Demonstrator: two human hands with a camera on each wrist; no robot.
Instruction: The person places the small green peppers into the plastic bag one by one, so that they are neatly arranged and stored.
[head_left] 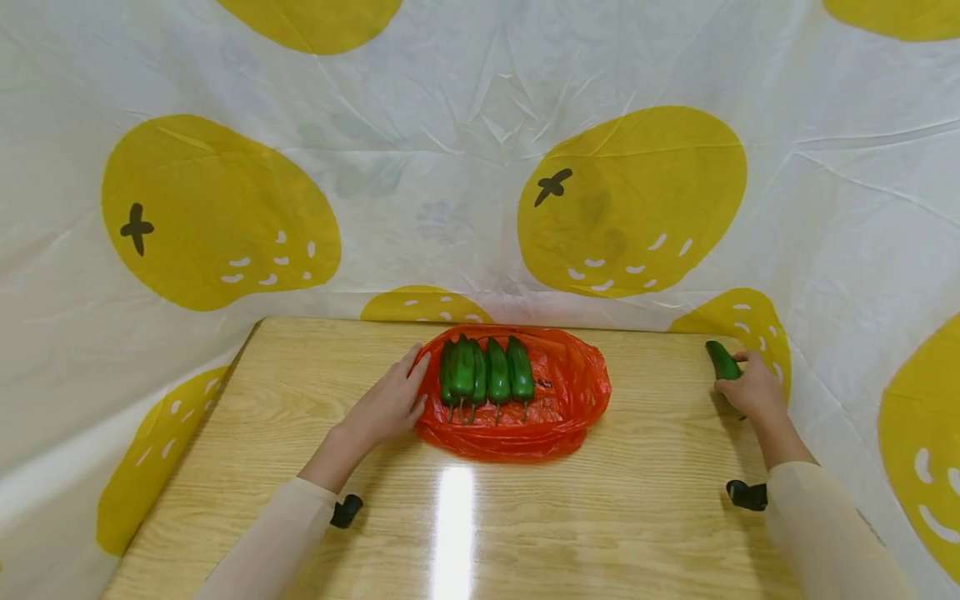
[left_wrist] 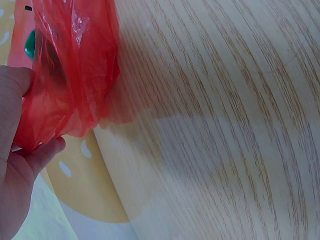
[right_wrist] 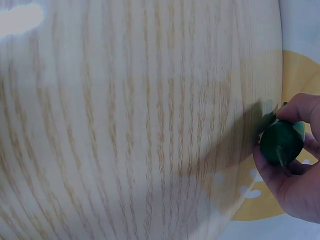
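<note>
A red plastic bag [head_left: 558, 400] lies flat at the back middle of the wooden table [head_left: 645, 500], with several green peppers [head_left: 486, 372] lined up on it, stems toward me. My left hand [head_left: 392, 402] rests at the bag's left edge, and the left wrist view shows its thumb and fingers pinching the red plastic bag [left_wrist: 70, 70]. At the table's far right my right hand [head_left: 752, 387] grips another green pepper [head_left: 722, 360]. In the right wrist view that green pepper [right_wrist: 281, 142] sits end-on between thumb and fingers.
A white cloth with big yellow fruit prints [head_left: 630, 200] hangs behind and wraps both sides of the table. A glare streak [head_left: 453, 533] runs down the tabletop near me. Small black wrist-camera mounts [head_left: 746, 495] sit at both sleeves.
</note>
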